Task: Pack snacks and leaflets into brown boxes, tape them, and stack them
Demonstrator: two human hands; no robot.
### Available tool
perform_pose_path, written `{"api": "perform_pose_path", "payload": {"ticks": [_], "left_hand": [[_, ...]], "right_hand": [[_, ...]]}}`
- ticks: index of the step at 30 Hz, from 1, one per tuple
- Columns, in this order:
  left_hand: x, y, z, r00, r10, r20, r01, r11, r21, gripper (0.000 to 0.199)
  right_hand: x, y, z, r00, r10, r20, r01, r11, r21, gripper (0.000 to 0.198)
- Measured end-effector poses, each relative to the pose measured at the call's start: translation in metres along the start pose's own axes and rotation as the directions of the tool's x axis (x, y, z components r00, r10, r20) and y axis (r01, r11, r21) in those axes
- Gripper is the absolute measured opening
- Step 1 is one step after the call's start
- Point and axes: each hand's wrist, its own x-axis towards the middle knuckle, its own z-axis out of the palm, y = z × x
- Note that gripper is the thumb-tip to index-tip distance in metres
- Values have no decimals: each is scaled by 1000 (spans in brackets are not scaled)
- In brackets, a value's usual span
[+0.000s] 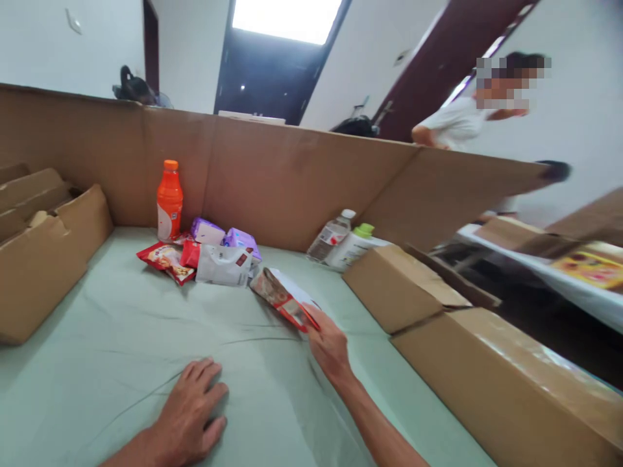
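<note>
On green cloth (121,337) | cardboard walls (292,175) | right fingers (316,319) pinch packet (285,299) | left hand (192,408) spread flat

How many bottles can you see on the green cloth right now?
3. The orange plastic bottle stands upright against the cardboard wall, left of the snack packets. The clear white-capped bottle and the white green-capped bottle lean side by side at the wall, further right. Others may be hidden behind boxes.

The near stretch of the green-covered table (121,363) is left open, broken only by the flat left hand (192,415). The far edge is closed by a cardboard wall (272,175). The left side is blocked by folded cartons (39,259), the right by long boxes (487,376). Snack packets (214,259) and bottles (341,243) are crowded along the wall.
</note>
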Motion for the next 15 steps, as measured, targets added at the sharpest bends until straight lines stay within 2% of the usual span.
{"api": "perform_pose_path", "payload": {"ticks": [3,5,8,11,13,15], "left_hand": [[-1,5,1,1000,-28,3,29,999,-41,40],[-1,7,2,999,-38,-6,37,998,-54,36],[0,12,5,999,-40,-33,39,999,-34,35],[-2,16,3,997,-24,-73,25,999,23,36],[-6,13,-9,992,-14,-128,24,997,75,39],[-15,2,-36,975,-27,-220,58,989,136,43]], "right_hand": [[-40,-14,-9,995,-98,4,97,995,36,43],[-55,-30,-3,986,-165,37,164,986,42,45],[-55,-63,23,964,-234,124,229,972,52,54],[-43,-92,48,941,-297,160,286,954,91,62],[-40,-102,56,927,-337,163,320,940,122,66],[-44,-104,55,920,-363,147,343,928,143,68]]}}
